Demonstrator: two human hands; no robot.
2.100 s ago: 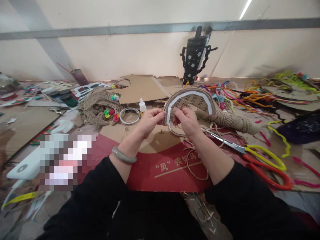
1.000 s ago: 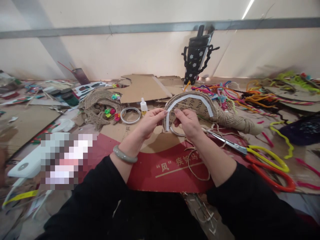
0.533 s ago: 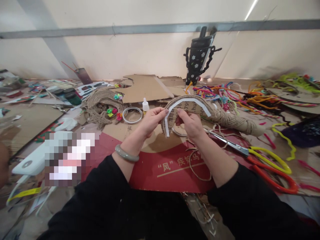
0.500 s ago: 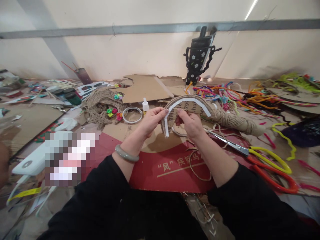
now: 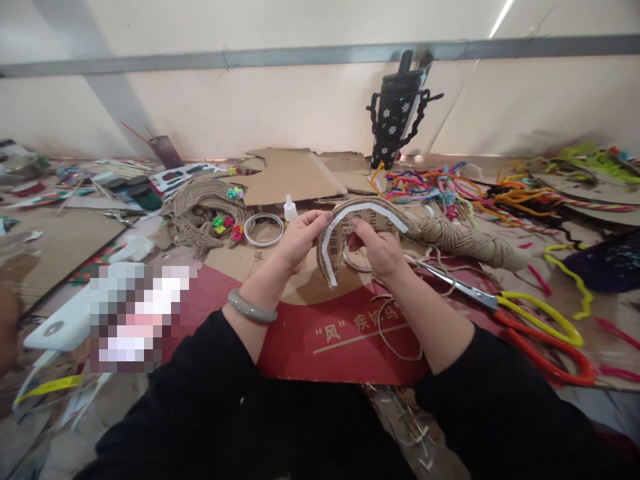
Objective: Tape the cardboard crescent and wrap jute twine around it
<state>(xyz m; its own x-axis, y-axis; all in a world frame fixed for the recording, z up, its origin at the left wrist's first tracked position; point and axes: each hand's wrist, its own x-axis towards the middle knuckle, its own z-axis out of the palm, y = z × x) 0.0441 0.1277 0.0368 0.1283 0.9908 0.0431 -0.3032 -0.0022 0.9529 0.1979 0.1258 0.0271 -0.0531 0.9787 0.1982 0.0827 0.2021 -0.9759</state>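
Observation:
My left hand [image 5: 301,241] pinches a curved cardboard arch [image 5: 336,250] near its upper left, thumb on the face towards me. Brown twine lines the arch's outer edge, and a white strip follows the curve. Closed fingers of my right hand [image 5: 381,250] sit at the arch's inner side; what they grip is hidden. Below my hands lies a red and brown cardboard sheet [image 5: 320,357] with printed characters. A loop of twine [image 5: 383,327] rests on it below my right hand. Right of that hand lie scissors [image 5: 470,290] with yellow and red handles.
A twine roll [image 5: 470,245] lies behind the scissors. A white ring [image 5: 264,230] and a small white-capped bottle [image 5: 291,209] stand left of the arch. Further back are a black flowered tumbler [image 5: 393,123] and colourful pipe cleaners [image 5: 450,190]. A white power bank [image 5: 75,310] lies at left.
The arch has turned a little anticlockwise and shifted left; its right end is higher and its left end lower. Both hands remain at it, with the right hand slightly further left.

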